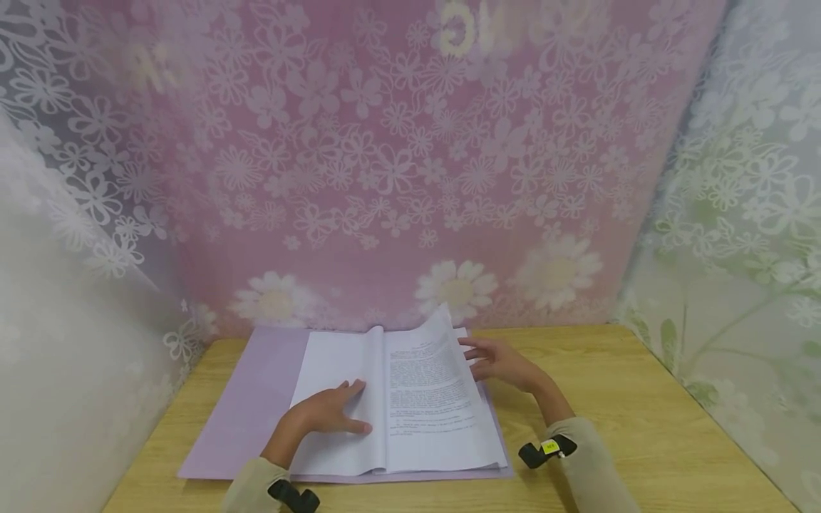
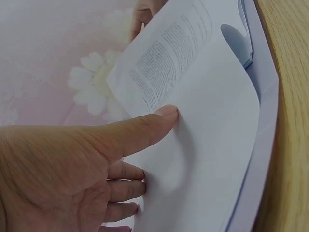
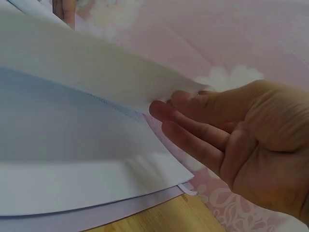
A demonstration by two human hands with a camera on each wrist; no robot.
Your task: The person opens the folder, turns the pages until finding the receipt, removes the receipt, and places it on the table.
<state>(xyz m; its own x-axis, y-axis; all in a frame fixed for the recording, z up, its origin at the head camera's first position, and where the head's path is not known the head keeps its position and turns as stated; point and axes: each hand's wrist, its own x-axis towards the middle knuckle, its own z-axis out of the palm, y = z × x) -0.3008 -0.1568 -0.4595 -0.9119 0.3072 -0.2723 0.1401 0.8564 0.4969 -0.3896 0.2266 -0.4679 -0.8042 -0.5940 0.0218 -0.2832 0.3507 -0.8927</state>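
A lilac folder [image 1: 256, 399] lies spread on the wooden table, with a stack of white paper inside. The right-hand printed sheet [image 1: 426, 385] has its upper right part raised off the pages below. At that raised edge is my right hand [image 1: 507, 365]; in the right wrist view its thumb and fingertip [image 3: 159, 110] pinch the sheet. My left hand [image 1: 328, 410] rests on the turned, blank-looking left page [image 1: 323, 449], thumb and fingers spread and fairly straight. In the left wrist view the left thumb [image 2: 145, 128] presses on the white paper near the fold.
Bare wooden tabletop [image 1: 609, 399] extends to the right of the folder. A pink floral sheet [image 1: 398, 178] hangs behind the table, with pale patterned sheets on both sides. Each wrist wears a small black camera [image 1: 545, 450].
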